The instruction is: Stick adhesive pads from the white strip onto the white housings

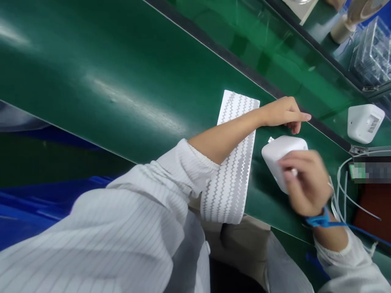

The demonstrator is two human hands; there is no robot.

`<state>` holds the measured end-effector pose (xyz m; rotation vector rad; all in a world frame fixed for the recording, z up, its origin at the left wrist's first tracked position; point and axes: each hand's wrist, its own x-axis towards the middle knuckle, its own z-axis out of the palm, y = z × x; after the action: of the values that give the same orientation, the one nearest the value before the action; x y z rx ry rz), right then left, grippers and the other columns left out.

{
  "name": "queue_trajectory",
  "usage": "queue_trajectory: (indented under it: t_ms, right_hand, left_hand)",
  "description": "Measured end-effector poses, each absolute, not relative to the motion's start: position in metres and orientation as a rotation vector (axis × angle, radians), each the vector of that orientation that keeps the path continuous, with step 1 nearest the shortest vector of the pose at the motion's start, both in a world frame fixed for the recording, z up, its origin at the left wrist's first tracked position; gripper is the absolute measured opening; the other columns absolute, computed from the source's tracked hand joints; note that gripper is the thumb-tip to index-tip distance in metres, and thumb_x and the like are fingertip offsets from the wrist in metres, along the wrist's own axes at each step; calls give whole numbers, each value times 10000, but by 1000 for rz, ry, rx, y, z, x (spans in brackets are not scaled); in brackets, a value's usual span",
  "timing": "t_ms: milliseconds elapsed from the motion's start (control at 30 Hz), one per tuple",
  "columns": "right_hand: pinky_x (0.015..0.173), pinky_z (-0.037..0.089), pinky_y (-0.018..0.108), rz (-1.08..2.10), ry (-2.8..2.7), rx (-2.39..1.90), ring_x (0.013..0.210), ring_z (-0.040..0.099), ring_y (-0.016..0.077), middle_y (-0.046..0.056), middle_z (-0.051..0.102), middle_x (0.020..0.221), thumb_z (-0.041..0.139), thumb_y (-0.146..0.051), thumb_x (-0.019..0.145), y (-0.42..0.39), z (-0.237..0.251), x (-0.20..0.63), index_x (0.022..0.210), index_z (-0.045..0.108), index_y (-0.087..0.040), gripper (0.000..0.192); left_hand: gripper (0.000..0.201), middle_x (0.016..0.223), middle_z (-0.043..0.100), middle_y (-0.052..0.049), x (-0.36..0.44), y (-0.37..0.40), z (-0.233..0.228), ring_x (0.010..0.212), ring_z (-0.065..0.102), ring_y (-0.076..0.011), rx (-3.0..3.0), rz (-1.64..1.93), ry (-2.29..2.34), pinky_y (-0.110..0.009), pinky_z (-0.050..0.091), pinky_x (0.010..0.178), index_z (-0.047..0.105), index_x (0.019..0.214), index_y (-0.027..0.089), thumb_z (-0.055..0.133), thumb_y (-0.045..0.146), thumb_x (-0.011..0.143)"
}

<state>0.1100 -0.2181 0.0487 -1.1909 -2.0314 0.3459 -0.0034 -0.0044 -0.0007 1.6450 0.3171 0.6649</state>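
Your right hand (305, 183) is closed over the near end of a white plastic housing (279, 156), fingers curled across its top and the thumb side tucked beneath, so the grip is clamped on the housing. The hand is blurred, and you cannot tell exactly where each fingertip sits. A blue wrist strap (319, 221) rings that wrist, with its blue cord running off to the right.

The housing rests on the green conveyor belt (122, 73), its rounded far end sticking out past your fingers toward your left hand.

Your left hand (282, 112) lies just beyond the housing, apart from it. Its index finger is stretched out, pointing right along the dark rail (220, 51) at the belt's far edge, and the other fingers are loosely curled under; it holds nothing. Your left forearm crosses over a white sheet with rows of zigzag-cut strips (232, 162), which lies on the belt just left of the housing and hangs over the near edge.

A second white housing (365, 122), showing a label on one face, stands past the rail, well apart from both hands. White cables (345, 191) trail near your right wrist.
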Motion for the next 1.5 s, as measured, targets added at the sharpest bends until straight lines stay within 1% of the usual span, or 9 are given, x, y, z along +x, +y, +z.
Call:
queue_trajectory:
  t_ms: [100,233,367,533,733,933,1133,1333,1500]
  right_hand:
    - [809,693,500,498,-2118,-1178,983,770,308,110,758,1227,668,-187,1093,-235,43,72,1481,692,-334,415]
    - [734,678,429,599,-1987,-1306,855,716,227,111,699,1327,643,-151,1097,-243,35,42,1502,651,-317,438]
    - [714,649,407,770,-2023,-1216,907,706,236,112,696,1291,643,-160,1072,-242,23,28,1487,594,-285,436]
    - [733,613,417,618,-1918,-1425,843,643,227,84,674,1164,619,-210,1101,-227,3,37,1390,619,-264,295]
    - [762,640,458,493,-1979,-1527,729,581,186,89,659,1209,634,-206,1102,-215,-1,48,1228,684,-259,146]
    - [823,682,514,437,-1999,-1615,839,633,224,130,602,1308,675,-221,1071,-214,-2,44,1192,690,-240,123]
    - [849,673,507,504,-2003,-1636,833,630,221,108,618,1206,668,-186,1039,-209,-2,43,1140,677,-227,109]
    - [844,663,488,496,-1977,-1634,872,633,230,115,637,1242,660,-184,1038,-209,-3,40,1132,678,-234,109]
    - [860,659,482,564,-1954,-1639,914,669,247,109,630,1195,663,-172,1029,-208,-3,42,1106,673,-229,96]
  left_hand:
    - [484,729,829,-95,-2,-3,-2,680,730,-172,1614,690,296,-352,623,810,845,642,193,839,500,1016]
    - [506,758,841,-119,1,0,-4,687,728,-165,1554,770,271,-352,620,827,854,660,172,793,475,1060]
    - [548,760,836,-135,4,4,-4,674,719,-143,1463,816,300,-308,594,768,853,678,150,752,486,1100]
    - [530,731,827,-134,5,4,-6,651,714,-127,1463,822,260,-271,561,710,835,655,148,748,427,1097]
    - [501,712,824,-122,3,4,-5,679,749,-155,1482,807,248,-297,579,759,821,636,161,768,409,1068]
    - [509,713,820,-115,3,3,-6,693,761,-173,1496,800,236,-340,591,808,829,641,163,793,443,1065]
    - [497,702,814,-111,3,3,-7,698,760,-174,1515,798,234,-341,586,794,844,647,162,745,373,1086]
    - [448,695,815,-109,2,2,-4,655,738,-164,1506,791,236,-348,596,800,834,639,167,774,344,1046]
    - [466,713,827,-114,2,2,-3,649,727,-152,1513,782,234,-324,590,785,840,629,166,774,347,1053]
